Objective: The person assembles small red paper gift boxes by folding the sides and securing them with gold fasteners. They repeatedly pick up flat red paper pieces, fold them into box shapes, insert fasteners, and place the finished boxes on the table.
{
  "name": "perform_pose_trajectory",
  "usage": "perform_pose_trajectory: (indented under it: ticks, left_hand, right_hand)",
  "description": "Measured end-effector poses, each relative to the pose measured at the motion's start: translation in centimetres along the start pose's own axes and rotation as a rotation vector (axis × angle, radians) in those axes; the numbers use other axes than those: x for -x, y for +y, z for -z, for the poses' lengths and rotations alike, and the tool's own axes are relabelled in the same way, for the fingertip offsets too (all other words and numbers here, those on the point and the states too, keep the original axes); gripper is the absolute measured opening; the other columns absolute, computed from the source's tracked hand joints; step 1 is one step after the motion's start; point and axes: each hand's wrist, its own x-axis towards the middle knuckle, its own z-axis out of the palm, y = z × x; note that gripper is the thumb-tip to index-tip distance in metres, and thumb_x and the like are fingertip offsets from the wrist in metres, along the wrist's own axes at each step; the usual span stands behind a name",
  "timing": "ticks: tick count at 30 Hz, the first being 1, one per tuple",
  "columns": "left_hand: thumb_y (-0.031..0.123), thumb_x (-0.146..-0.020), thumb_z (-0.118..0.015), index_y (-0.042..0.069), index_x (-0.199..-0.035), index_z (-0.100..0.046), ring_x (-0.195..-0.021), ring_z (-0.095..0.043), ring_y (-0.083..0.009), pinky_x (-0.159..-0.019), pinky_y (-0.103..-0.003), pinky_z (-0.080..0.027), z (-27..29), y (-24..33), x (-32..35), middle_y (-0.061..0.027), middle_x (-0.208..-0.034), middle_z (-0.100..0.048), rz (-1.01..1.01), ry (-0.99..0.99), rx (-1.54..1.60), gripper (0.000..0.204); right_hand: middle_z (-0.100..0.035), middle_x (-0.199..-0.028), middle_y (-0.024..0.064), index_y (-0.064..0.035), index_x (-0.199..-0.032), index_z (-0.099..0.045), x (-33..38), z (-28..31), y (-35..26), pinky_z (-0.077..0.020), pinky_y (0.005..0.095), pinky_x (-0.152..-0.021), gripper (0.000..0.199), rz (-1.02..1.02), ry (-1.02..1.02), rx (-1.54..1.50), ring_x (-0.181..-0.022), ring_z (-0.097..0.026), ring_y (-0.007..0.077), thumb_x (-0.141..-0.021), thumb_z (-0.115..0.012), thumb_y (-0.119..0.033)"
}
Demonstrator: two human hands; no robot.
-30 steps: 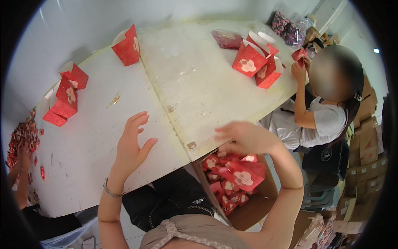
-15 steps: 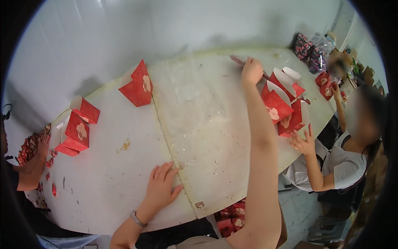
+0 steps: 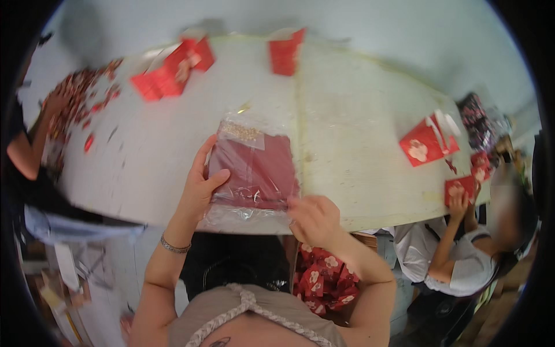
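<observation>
A flat, dark red pack in a clear plastic bag lies before me at the table's near edge. Small gold bits show inside near its far end. My left hand grips the bag's left side, thumb on top and fingers along the edge. At the near right corner is my right hand, its fingers curled together on the plastic and slightly blurred. What exactly the pack contains cannot be made out.
Red paper boxes stand at the far left, another red box at the back, and more at the right. A co-worker at left touches small red wrapped pieces. The right co-worker holds a red box. Red flowered items lie below the table edge.
My right hand has come back from the far right with a reddish flat thing. My left hand, flat on the table before, now grips the bag. The view has shifted.
</observation>
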Motion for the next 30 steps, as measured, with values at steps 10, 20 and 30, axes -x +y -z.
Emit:
perform_pose_trajectory:
  ticks: [10,20,30]
  left_hand:
    - [0.021,-0.075,-0.072,0.006,-0.13,-0.046,-0.127,-0.037,-0.0291,-0.1,-0.037,-0.036,3.3,1.9,14.9,-0.0178,-0.138,-0.036,-0.454,0.244,-1.319,0.062]
    - [0.011,-0.08,-0.065,0.007,-0.103,-0.067,-0.08,-0.065,-0.0253,-0.07,-0.031,-0.051,7.8,0.7,15.8,-0.0086,-0.095,-0.068,-0.343,-0.048,-1.272,0.023]
    - [0.014,-0.085,-0.061,0.007,-0.1,-0.068,-0.071,-0.059,-0.0193,-0.067,-0.029,-0.047,6.0,2.4,16.5,-0.0066,-0.081,-0.065,-0.312,0.109,-0.972,0.018]
  right_hand:
    - [-0.056,-0.075,0.0041,-0.0035,-0.093,-0.065,-5.4,-9.3,-11.0,-0.042,0.0285,-0.047,0.028,-0.179,0.067,-0.237,-0.059,-0.054,0.0182,-0.065,-0.069,-0.002]
    - [-0.056,-0.078,0.0025,0.0008,-0.098,-0.065,-2.8,-9.9,-10.4,-0.0365,0.0254,-0.044,0.039,0.175,-0.071,-0.076,-0.057,-0.046,0.0138,-0.06,-0.063,-0.007]
    - [-0.056,-0.072,-0.0004,-0.0053,-0.088,-0.066,-3.6,-9.7,-11.0,-0.033,0.0238,-0.042,0.024,0.101,0.053,-0.064,-0.053,-0.045,0.0121,-0.067,-0.073,-0.015]
